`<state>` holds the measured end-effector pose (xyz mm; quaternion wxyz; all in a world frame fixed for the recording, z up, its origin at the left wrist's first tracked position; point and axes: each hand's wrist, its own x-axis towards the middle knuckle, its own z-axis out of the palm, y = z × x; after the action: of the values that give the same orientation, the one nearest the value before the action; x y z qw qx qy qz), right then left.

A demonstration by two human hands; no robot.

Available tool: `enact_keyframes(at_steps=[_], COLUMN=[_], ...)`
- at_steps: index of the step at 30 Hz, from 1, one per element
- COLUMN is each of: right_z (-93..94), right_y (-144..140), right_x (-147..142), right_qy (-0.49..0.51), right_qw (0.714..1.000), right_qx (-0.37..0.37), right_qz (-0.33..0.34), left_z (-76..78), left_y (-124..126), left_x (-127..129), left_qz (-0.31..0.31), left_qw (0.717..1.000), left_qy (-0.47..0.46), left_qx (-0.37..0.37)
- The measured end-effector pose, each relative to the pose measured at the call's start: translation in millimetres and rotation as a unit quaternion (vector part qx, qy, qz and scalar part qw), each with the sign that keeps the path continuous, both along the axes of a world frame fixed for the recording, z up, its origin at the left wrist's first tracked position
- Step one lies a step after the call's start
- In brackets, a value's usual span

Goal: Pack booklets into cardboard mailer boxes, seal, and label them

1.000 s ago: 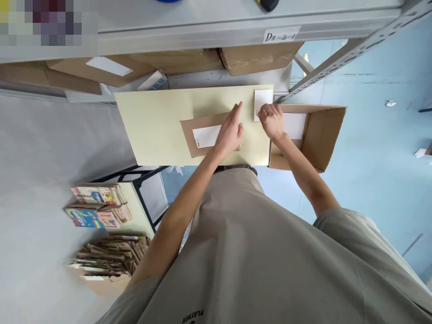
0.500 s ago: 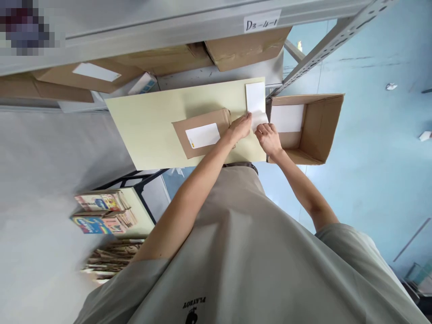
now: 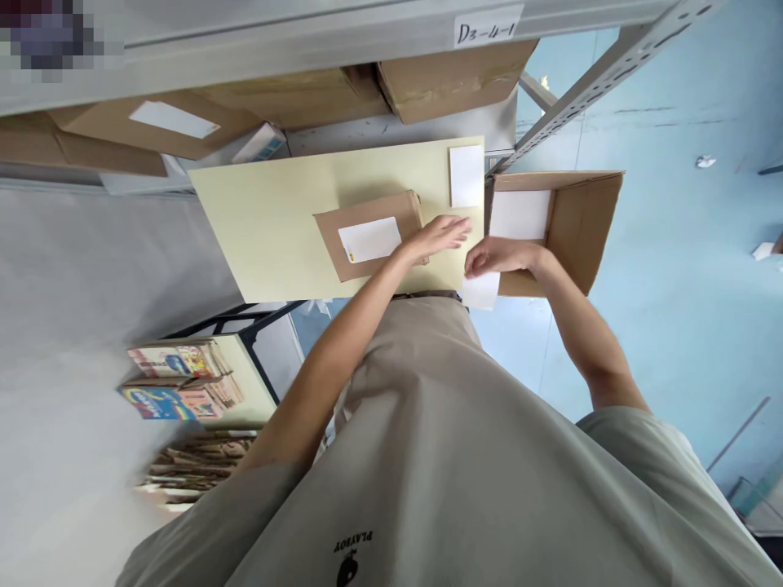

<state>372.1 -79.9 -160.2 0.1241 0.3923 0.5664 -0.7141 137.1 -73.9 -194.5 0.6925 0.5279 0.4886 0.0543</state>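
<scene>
My right hand (image 3: pixel 498 254) is closed on a white paper slip (image 3: pixel 481 291), which hangs below the fingers at the table's near right corner. My left hand (image 3: pixel 441 235) has its fingers stretched out and holds nothing. It hovers by the right end of a brown cardboard package (image 3: pixel 329 239). A white label (image 3: pixel 369 240) with a small yellow mark covers much of that package's top. At the table's far right corner lies a white rectangular paper (image 3: pixel 466 176), just beyond my left fingertips.
The pale yellow tabletop (image 3: pixel 245 220) abuts a metal shelf (image 3: pixel 367 33) holding cardboard boxes (image 3: pixel 453 81). An open carton (image 3: pixel 581 232) with a white sheet inside stands right. A lower stand at left carries colourful books (image 3: pixel 171 403) and a cardboard stack (image 3: pixel 196 469).
The paper slip has come away from the white paper and moved towards me in my right hand. My left hand has let go, its fingers now straight.
</scene>
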Motion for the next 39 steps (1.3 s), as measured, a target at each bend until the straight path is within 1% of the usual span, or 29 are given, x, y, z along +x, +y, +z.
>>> enact_keyframes(at_steps=[1,2,3,4,5,6,8,11,14,17,24,28,33,35,38,39], right_z=[2.7,4.3,4.8,4.4,3.1,1.3,-2.6,-4.9,-0.6,6.2,15.0,14.2,6.3,4.3,7.7,11.0], right_y=[6.2,12.2,17.9,23.4,28.9,34.2,44.5,57.0,64.3,67.3,62.4,58.9,56.5,50.5,30.2,20.7], right_x=[-0.2,-1.6,-4.2,-7.5,-11.2,-15.1,-22.9,-34.4,-45.5,-55.2,-63.1,-58.1,-52.4,-56.4,-71.9,-78.9], right_qy=[0.023,0.036,0.043,0.047,0.05,0.053,0.057,0.063,0.07,0.075,0.05,0.036,0.038,0.028,-0.004,-0.004], right_qw=[0.996,0.985,0.97,0.955,0.944,0.937,0.932,0.937,0.939,0.938,0.939,0.948,0.95,0.945,0.919,0.915], right_qx=[0.013,0.031,0.048,0.062,0.071,0.076,0.084,0.092,0.105,0.11,0.111,0.099,0.127,0.16,0.27,0.292], right_qz=[-0.087,-0.168,-0.236,-0.287,-0.32,-0.337,-0.347,-0.332,-0.32,-0.32,-0.321,-0.3,-0.283,-0.284,-0.288,-0.28], left_z=[13.1,26.3,39.2,51.2,62.1,71.5,86.1,99.2,105.7,108.8,114.9,117.0,111.4,108.7,106.3,105.8], left_y=[-6.1,-12.1,-17.7,-23.0,-28.0,-32.9,-41.8,-52.9,-60.6,-66.4,-76.2,-78.6,-79.0,-79.1,-80.6,-81.6], left_x=[-13.1,-27.8,-43.3,-59.0,-74.1,-88.0,-110.4,-128.6,-133.1,-132.8,-133.9,-132.1,-127.3,-125.5,-123.5,-123.1], left_qz=[0.026,0.055,0.087,0.122,0.155,0.183,0.222,0.237,0.23,0.229,0.224,0.236,0.257,0.255,0.251,0.252], left_qw=[0.997,0.992,0.986,0.98,0.975,0.971,0.966,0.967,0.971,0.972,0.973,0.971,0.966,0.967,0.968,0.967], left_qy=[-0.037,-0.056,-0.068,-0.075,-0.078,-0.08,-0.077,-0.062,-0.057,-0.055,-0.044,-0.03,-0.008,-0.011,-0.013,-0.012], left_qx=[-0.059,-0.102,-0.128,-0.139,-0.14,-0.134,-0.111,-0.072,-0.043,-0.019,0.006,0.007,0.005,0.01,0.025,0.03])
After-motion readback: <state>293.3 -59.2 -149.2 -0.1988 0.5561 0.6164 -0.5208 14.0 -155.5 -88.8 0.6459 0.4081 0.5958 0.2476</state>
